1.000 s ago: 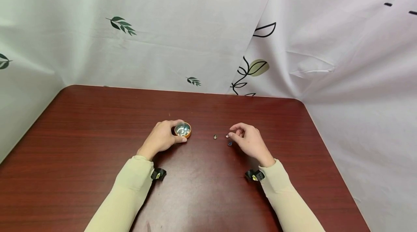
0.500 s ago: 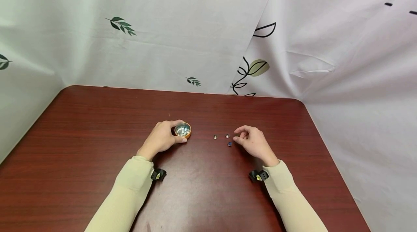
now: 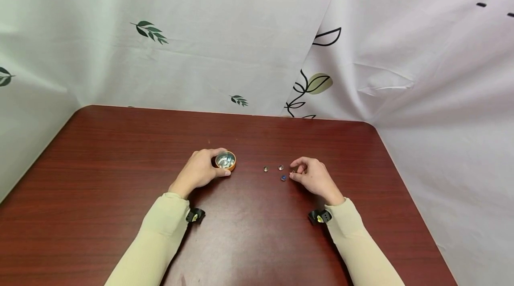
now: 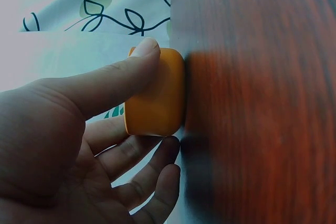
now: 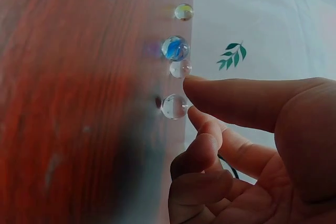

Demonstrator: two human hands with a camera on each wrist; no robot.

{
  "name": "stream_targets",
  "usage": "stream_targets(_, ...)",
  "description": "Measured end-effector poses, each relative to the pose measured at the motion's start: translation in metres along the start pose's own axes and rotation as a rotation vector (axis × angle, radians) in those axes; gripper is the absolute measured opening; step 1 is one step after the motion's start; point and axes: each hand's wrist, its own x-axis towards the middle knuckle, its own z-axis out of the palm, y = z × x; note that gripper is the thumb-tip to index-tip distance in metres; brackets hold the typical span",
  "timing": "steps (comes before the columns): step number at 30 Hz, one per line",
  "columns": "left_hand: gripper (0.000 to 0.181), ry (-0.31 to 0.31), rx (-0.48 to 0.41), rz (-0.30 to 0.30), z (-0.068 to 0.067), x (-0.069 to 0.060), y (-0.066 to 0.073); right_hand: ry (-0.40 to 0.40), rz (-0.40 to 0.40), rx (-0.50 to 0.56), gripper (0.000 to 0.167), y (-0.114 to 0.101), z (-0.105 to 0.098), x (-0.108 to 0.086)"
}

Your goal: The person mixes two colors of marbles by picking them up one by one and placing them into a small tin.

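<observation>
My left hand (image 3: 199, 167) grips a small round orange bowl (image 4: 157, 93) on the table, with its thumb on one side and fingers on the other. Glossy, glassy contents show inside the bowl; their pieces blur together. At my right hand (image 3: 312, 175), a clear glass marble (image 5: 174, 106) sits on the table just beyond the thumb and index fingertips. The index tip seems to touch it, though the marble is not enclosed; the other fingers curl loosely. Nearby lie a blue-swirled marble (image 5: 175, 49), a pale marble (image 5: 180, 68) and a yellowish marble (image 5: 184, 12).
The dark red-brown wooden table (image 3: 132, 188) has rounded far corners. White cloth (image 3: 225, 31) printed with leaves hangs behind it and on both sides. Each sleeve cuff carries a small black wrist camera (image 3: 195, 215).
My right hand has drawn back to the right, away from the pale and blue marbles. Another marble now shows at its fingertips. My left hand and the bowl have stayed put.
</observation>
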Motion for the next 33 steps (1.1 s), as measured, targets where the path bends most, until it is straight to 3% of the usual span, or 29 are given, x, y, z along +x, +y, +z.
stream_targets(33, 0.06, 0.008, 0.008, -0.003, 0.0002, 0.0, 0.0005, -0.032, 0.025, -0.034, 0.012, 0.005, 0.0034, 0.0018)
